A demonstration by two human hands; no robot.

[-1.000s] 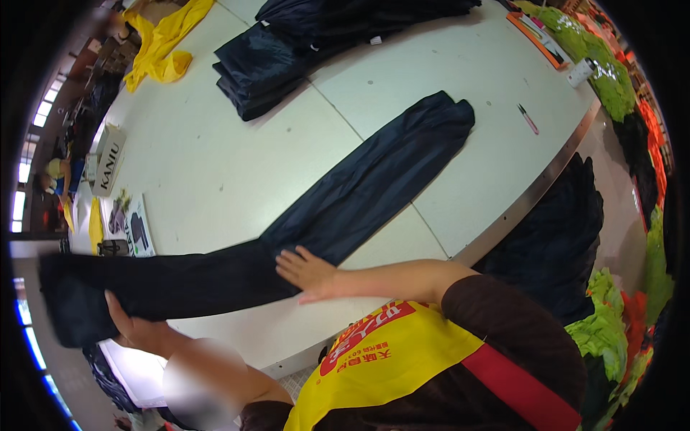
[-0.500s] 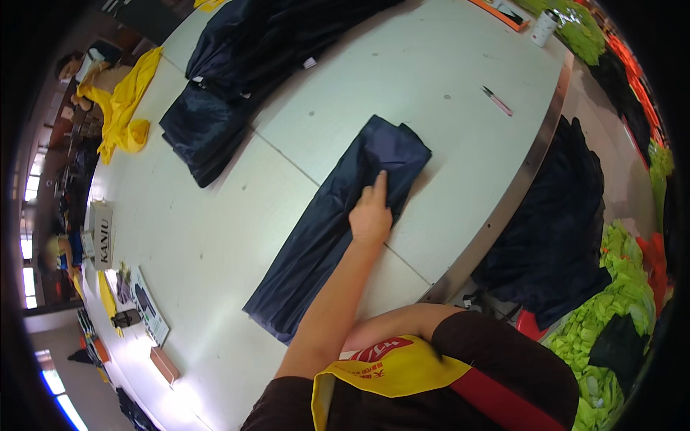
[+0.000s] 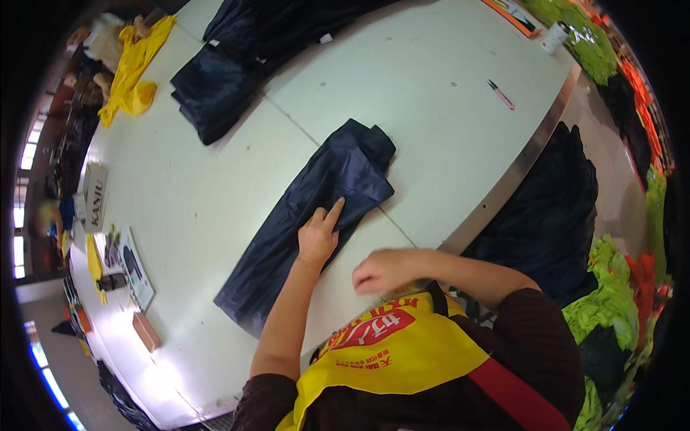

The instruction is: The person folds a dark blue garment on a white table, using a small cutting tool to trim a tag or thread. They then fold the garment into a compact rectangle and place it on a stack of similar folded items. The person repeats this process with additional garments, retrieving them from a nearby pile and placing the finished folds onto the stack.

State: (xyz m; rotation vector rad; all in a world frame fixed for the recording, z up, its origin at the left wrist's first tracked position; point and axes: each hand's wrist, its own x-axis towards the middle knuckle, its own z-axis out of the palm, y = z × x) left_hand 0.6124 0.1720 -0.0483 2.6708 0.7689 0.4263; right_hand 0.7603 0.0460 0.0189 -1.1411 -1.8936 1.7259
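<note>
A folded dark navy garment (image 3: 273,241) lies slantwise on the pale table, its far end turned over in a shinier flap. My left hand (image 3: 318,235) rests on its right side, index finger stretched out onto the cloth near the flap. Nothing shows in that hand. My right hand (image 3: 388,271) is to the right of the left one, above the table's near edge and in front of my yellow apron (image 3: 402,352). Its fingers look bent inward but are smeared by motion, and I cannot make out anything in them.
A pile of dark garments (image 3: 223,86) lies at the far left of the table (image 3: 402,86). Thread snips (image 3: 501,95) with pink handles and a white bottle (image 3: 555,37) are at the far right. Dark cloth (image 3: 546,215) hangs beyond the metal edge. Another person handles yellow cloth (image 3: 136,72).
My right hand has come out from behind the left forearm toward the right. My left hand and the garment sit lower and further left in view; the whole view has shifted somewhat.
</note>
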